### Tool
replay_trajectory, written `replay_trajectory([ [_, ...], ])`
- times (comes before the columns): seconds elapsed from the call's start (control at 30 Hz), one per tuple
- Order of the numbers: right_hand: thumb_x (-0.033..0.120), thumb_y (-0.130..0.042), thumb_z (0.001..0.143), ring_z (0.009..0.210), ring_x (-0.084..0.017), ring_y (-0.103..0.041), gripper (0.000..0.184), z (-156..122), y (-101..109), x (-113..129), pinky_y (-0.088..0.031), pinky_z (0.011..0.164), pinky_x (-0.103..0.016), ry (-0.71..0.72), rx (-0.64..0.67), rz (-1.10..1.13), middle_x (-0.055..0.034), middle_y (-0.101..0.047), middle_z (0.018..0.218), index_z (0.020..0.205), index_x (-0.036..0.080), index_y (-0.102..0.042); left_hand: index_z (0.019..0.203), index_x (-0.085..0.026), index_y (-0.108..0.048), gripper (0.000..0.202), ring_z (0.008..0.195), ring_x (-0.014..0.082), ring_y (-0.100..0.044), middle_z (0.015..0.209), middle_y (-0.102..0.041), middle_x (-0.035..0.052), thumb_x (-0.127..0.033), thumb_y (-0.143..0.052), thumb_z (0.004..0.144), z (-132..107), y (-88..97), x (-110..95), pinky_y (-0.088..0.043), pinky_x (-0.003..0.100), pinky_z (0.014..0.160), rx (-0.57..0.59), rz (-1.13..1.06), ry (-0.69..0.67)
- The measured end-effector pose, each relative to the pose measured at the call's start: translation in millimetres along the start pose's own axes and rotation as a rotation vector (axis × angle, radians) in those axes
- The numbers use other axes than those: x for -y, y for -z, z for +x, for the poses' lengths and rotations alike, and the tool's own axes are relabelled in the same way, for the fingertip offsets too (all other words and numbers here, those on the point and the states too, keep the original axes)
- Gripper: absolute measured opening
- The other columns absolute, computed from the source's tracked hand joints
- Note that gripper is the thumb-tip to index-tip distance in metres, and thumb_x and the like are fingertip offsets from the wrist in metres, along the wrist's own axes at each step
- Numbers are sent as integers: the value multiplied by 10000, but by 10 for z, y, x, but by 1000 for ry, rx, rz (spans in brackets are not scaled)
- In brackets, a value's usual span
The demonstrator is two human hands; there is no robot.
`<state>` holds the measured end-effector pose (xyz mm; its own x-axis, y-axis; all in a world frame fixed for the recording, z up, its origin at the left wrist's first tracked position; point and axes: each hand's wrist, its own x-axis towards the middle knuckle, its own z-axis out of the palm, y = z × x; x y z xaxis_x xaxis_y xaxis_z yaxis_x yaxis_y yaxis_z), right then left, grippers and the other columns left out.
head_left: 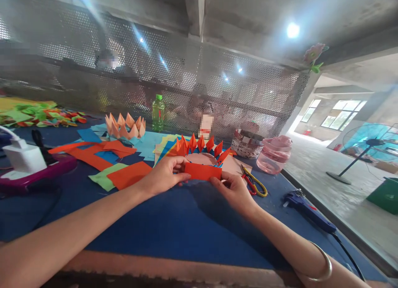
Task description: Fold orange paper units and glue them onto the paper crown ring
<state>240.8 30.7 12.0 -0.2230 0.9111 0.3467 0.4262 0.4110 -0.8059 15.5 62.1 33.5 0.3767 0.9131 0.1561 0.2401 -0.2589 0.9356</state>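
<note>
A rectangular piece of orange paper (203,172) is stretched between my hands above the blue tabletop (174,230). My left hand (169,174) pinches its left end, and my right hand (234,190) grips its right end. Just behind it stands a ring of pointed orange paper folds (200,143) with blue at its base, partly hidden by the held paper. Scissors (257,183) with yellow and red handles lie beside my right hand. To the left of my left hand are an orange sheet (129,174) and a light green sheet (107,178).
Farther back stand a peach paper ring (126,126), a green bottle (158,113), a woven basket (247,143) and a pink jug (274,155). A corded blue glue gun (311,211) lies at right. A purple power strip (37,174) with a white charger sits left.
</note>
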Motion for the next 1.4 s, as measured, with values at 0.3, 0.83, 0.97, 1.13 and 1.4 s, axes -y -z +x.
replay_trajectory([
  [0.3, 446, -613, 818, 535, -88, -367, 310, 16, -9, 8, -285, 485, -224, -39, -44, 18, 33, -481, 630, 709, 156, -597, 928, -168, -621, 293, 695, 182, -654, 775, -710, 27, -291, -724, 683, 0, 21, 2, -516, 279, 590, -16, 39, 4],
  [0.83, 398, -541, 882, 651, -140, -490, 290, -14, 0, 0, -388, 594, -249, 104, -72, -189, -6, -559, 681, 713, 166, -584, 885, -158, -711, 438, 658, 132, -600, 779, -690, 36, -575, -702, 752, -96, 47, -151, -540, 239, 580, 41, -361, 175],
  [0.97, 380, -538, 885, 682, -152, -527, 265, -9, 2, 8, -404, 605, -251, 102, -61, -178, -17, -598, 708, 739, 171, -608, 884, -150, -717, 434, 685, 142, -618, 778, -699, 45, -566, -694, 766, -99, 37, -139, -536, 228, 569, 124, -287, 164],
  [1.13, 366, -528, 892, 716, -167, -562, 241, 0, 3, 9, -428, 623, -265, 99, -69, -151, -35, -633, 758, 789, 171, -625, 909, -151, -696, 398, 784, 190, -689, 817, -726, 67, -533, -670, 798, -108, 50, -141, -527, 225, 568, 165, -265, 185],
  [1.4, 241, -569, 885, 768, -168, -566, 123, -20, 6, 43, -429, 654, -268, 237, -110, -177, -36, -665, 820, 852, 191, -675, 1238, -222, -569, 471, 912, 212, -704, 1042, -737, 62, -214, -651, 775, -141, -3, -133, -529, 254, 621, 389, -220, 169],
])
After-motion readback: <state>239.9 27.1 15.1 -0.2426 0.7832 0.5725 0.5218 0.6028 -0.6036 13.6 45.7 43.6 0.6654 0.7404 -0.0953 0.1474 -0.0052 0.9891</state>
